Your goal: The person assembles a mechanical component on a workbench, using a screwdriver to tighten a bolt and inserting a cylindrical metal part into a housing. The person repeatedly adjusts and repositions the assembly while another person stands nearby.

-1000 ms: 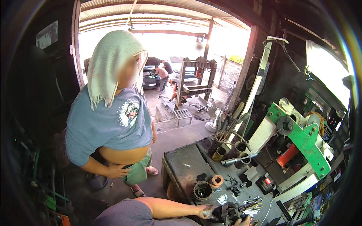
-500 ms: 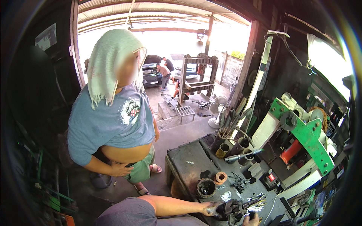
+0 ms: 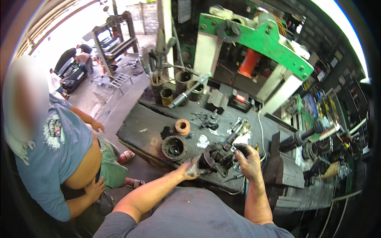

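Observation:
A greasy dark metal assembly (image 3: pixel 219 160), with a rounded housing and a shaft (image 3: pixel 233 137) pointing away from me, sits at the near side of the workbench. My left hand (image 3: pixel 190 169) is closed round its left side, the fingers partly hidden behind it. Over at the right, my right hand (image 3: pixel 249 160) is raised with bent fingers pinched together beside the assembly; what they hold is too small to make out. Several wrenches (image 3: pixel 242 129) lie just beyond the shaft. Left of the assembly are a black ring-shaped housing (image 3: pixel 173 147) and a rusty orange collar (image 3: pixel 182 127).
The dark workbench (image 3: pixel 137 123) carries metal cups (image 3: pixel 166 96) of tools at its far side. Behind it stands a green and white press frame (image 3: pixel 254 37). A person in a blue shirt (image 3: pixel 69 146) stands close at my left. Machine parts (image 3: pixel 303 137) crowd the right.
The view has swung right and down, bringing the bench and both my forearms into fuller sight. My left hand stays on the assembly; my right hand now shows beside it.

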Action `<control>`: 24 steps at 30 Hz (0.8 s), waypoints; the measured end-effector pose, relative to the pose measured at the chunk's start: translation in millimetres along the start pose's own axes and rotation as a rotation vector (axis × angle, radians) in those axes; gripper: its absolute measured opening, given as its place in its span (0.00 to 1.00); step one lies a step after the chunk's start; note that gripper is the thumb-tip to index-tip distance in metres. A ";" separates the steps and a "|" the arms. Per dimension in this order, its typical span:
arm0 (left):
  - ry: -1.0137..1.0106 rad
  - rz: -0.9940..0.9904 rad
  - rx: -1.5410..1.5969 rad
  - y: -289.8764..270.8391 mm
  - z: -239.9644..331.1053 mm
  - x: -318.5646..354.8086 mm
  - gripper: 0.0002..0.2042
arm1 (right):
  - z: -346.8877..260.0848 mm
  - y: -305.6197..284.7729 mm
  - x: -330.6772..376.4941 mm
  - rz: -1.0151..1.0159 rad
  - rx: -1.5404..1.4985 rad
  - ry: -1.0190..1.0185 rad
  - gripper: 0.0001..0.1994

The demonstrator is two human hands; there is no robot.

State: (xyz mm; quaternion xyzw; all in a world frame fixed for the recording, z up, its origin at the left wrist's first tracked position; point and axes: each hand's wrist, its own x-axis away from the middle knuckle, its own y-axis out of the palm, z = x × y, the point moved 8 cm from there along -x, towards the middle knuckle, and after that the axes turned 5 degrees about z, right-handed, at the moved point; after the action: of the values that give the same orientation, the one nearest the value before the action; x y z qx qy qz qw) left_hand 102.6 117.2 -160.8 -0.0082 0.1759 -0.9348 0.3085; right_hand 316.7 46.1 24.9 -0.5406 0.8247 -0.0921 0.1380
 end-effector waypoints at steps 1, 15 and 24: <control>0.007 -0.015 -0.103 0.9 1.5 -2.2 0.43 | 1.4 -1.4 0.5 0.019 0.050 0.043 0.07; -0.267 -0.029 -0.005 -7.0 16.7 3.1 0.43 | -13.0 0.1 -8.1 0.059 0.333 -0.008 0.03; -0.600 0.072 1.216 52.7 -62.2 19.2 0.34 | -10.3 -1.2 -7.9 0.071 0.361 -0.057 0.04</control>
State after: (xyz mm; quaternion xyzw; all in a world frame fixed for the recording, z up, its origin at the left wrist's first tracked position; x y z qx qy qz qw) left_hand 109.6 86.8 -238.5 -0.0863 -0.4743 -0.8138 0.3245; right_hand 317.3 52.8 36.0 -0.4803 0.8090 -0.2182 0.2592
